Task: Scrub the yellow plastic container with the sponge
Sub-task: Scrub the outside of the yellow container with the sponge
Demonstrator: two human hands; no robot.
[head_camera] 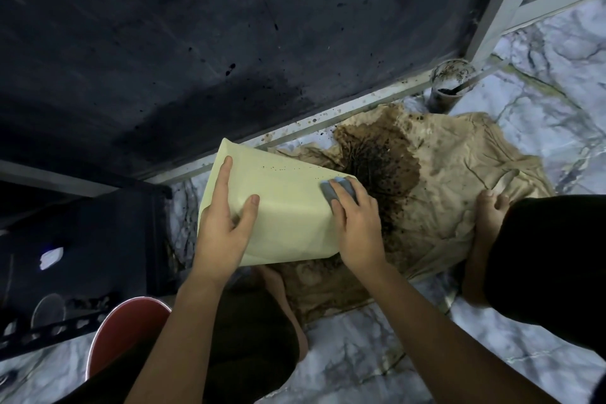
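A pale yellow plastic container (288,207) is tilted on its side above the floor, its outer wall facing me, with a few dark specks near its upper edge. My left hand (226,223) grips its left side, fingers spread over the wall. My right hand (355,223) presses a grey-blue sponge (331,192) against the container's right edge; the fingers cover most of the sponge.
A wet brown cloth (442,180) with a dark dirt stain lies on the marble floor (360,364) under the container. My bare feet (485,239) rest on it. A dirty drain pipe (451,82) stands by the dark wall. A red bucket (124,328) and a dark rack (82,256) sit at left.
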